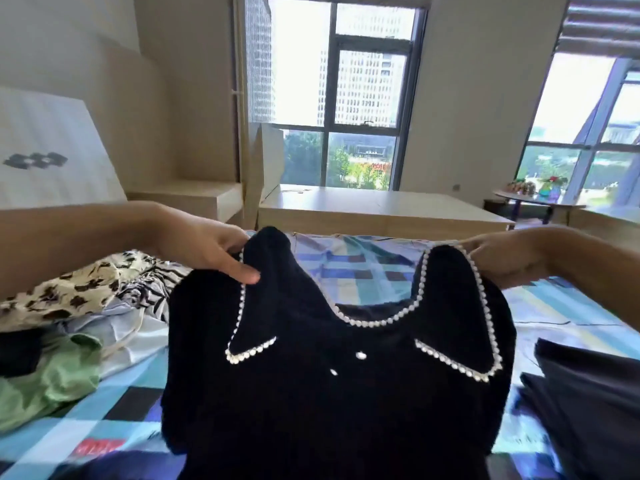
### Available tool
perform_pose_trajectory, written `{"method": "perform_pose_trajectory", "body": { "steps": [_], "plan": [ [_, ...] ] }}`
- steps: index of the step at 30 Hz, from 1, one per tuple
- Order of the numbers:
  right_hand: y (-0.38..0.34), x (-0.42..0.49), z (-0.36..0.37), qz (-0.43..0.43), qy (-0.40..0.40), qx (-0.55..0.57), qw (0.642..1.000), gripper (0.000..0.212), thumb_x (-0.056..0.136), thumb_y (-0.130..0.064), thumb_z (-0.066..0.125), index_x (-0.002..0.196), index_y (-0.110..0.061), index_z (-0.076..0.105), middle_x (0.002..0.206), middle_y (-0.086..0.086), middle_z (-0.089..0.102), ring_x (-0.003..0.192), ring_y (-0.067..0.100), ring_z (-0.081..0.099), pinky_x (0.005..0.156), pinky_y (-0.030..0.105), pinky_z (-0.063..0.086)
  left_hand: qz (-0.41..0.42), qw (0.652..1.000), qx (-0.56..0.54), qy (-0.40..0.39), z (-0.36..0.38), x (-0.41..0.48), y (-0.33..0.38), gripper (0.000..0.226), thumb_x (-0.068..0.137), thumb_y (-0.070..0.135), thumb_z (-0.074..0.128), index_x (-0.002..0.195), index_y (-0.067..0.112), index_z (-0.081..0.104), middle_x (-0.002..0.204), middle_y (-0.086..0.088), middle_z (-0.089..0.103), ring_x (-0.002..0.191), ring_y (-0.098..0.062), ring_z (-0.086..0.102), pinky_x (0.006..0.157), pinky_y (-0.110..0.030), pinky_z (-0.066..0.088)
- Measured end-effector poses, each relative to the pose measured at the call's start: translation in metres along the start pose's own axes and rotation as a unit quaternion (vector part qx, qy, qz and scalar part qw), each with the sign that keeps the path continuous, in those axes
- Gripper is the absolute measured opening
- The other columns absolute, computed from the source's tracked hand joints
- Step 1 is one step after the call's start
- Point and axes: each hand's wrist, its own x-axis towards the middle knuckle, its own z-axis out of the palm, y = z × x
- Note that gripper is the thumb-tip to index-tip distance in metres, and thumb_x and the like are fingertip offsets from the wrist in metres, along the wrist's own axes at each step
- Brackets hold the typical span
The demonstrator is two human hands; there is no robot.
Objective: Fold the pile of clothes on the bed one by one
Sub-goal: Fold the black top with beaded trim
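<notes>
Bed [367, 268] with a blue plaid sheet fills the lower half of the frame. Black top [329, 403] with a white bead-trimmed collar is held up at centre, in front of the bed, shoulders at top, body hanging down out of the bottom edge; two small white buttons show below the collar. Pile of clothes [65, 327] lies on the bed at left: floral cream piece, striped piece, pale blue piece, green piece, all crumpled. Dark garment [588, 400] lies on the bed at lower right, looks flat and layered, edges blurred. White pillow [52, 150] with a dark flower print leans at upper left. Left hand [207, 252], left of centre, pinches the top's left shoulder, fingers curled round the fabric, thumb on the front. Right hand [502, 259], right of centre, grips the other shoulder at the beaded edge, fingers curled, blurred.
</notes>
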Motion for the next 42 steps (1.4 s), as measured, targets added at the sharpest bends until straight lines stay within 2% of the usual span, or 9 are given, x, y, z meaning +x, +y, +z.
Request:
{"method": "perform_pose_trajectory", "body": {
  "steps": [4,8,15,18,21,25,28,32,42],
  "plan": [
    [0.000,0.081,-0.002,-0.025,0.223,-0.050,0.973,0.017,0.101,-0.018,0.058,0.100,-0.007,0.070,0.103,0.021,0.069,0.093,0.030,0.061,0.085,0.042,0.048,-0.065,0.980,0.027,0.184,-0.010,0.066,-0.013,0.009,0.099,0.021,0.061,0.105,0.015,0.067,0.108,-0.008,0.071,0.106,-0.025,0.069,0.076,-0.026,0.056],
    [-0.027,0.127,0.000,-0.100,0.418,-0.004,0.903,0.052,0.095,-0.017,0.065,0.142,-0.013,0.041,0.126,0.016,0.055,0.107,0.026,0.054,0.089,0.035,0.044,-0.202,0.855,0.248,0.408,-0.029,0.108,0.006,0.069,0.102,0.046,0.048,0.153,0.013,0.018,0.158,-0.018,0.024,0.148,-0.037,0.021,0.120,-0.053,0.021],
    [0.055,0.080,0.108,-0.139,0.154,-0.160,0.965,0.049,0.091,-0.016,0.072,0.135,-0.019,0.050,0.117,0.006,0.059,0.104,0.018,0.060,0.096,0.030,0.046,-0.044,0.971,0.185,0.147,0.116,0.102,-0.027,0.036,0.090,0.058,0.060,0.111,0.029,0.052,0.118,0.006,0.059,0.105,-0.012,0.057,0.097,-0.033,0.046],
    [0.110,0.043,0.172,-0.141,0.035,-0.205,0.968,0.039,0.084,-0.037,0.079,0.119,-0.028,0.064,0.112,-0.006,0.059,0.102,0.003,0.059,0.092,0.015,0.044,-0.023,0.978,0.195,0.069,0.195,0.086,-0.053,0.051,0.081,0.063,0.068,0.112,0.029,0.047,0.111,0.010,0.046,0.104,-0.011,0.047,0.093,-0.032,0.044],
    [0.152,0.020,0.224,-0.116,-0.033,-0.278,0.953,0.084,0.063,-0.074,0.072,0.137,-0.044,0.044,0.128,-0.022,0.038,0.118,0.000,0.044,0.105,0.024,0.037,-0.053,0.947,0.315,0.041,0.241,0.079,-0.083,0.081,0.072,0.062,0.071,0.134,0.029,0.031,0.122,0.010,0.033,0.115,-0.016,0.036,0.090,-0.037,0.043],
    [0.175,0.024,0.259,-0.116,0.040,-0.418,0.900,0.086,0.066,-0.074,0.056,0.142,-0.042,0.034,0.134,-0.015,0.031,0.126,0.007,0.036,0.110,0.028,0.032,-0.091,0.929,0.350,0.080,0.247,0.085,-0.114,0.086,0.083,0.055,0.066,0.151,0.025,0.022,0.139,0.006,0.030,0.126,-0.020,0.036,0.092,-0.038,0.044],
    [0.175,0.033,0.247,-0.139,0.161,-0.420,0.882,0.031,0.083,-0.026,0.055,0.114,-0.032,0.052,0.114,-0.014,0.049,0.108,0.013,0.054,0.079,0.032,0.048,-0.086,0.929,0.323,0.155,0.236,0.089,-0.126,0.038,0.088,0.024,0.058,0.125,0.030,0.048,0.121,0.008,0.047,0.116,-0.019,0.050,0.078,-0.040,0.047],
    [0.178,0.031,0.220,-0.132,0.223,-0.344,0.902,0.032,0.070,0.002,0.049,0.085,-0.025,0.051,0.078,-0.010,0.057,0.074,0.020,0.053,0.059,0.034,0.036,-0.086,0.944,0.246,0.203,0.208,0.084,-0.125,0.028,0.076,0.006,0.055,0.090,0.030,0.052,0.087,0.004,0.057,0.089,-0.030,0.060,0.073,-0.042,0.049],
    [0.171,-0.029,0.165,-0.203,0.218,-0.255,0.920,0.029,0.060,0.005,0.047,0.069,-0.022,0.043,0.063,-0.006,0.047,0.058,0.009,0.043,0.055,0.029,0.037,-0.113,0.968,0.194,0.109,0.162,0.007,-0.104,0.036,0.075,-0.005,0.059,0.082,0.029,0.070,0.077,0.011,0.068,0.068,-0.006,0.061,0.059,-0.012,0.043]
  ]
}}
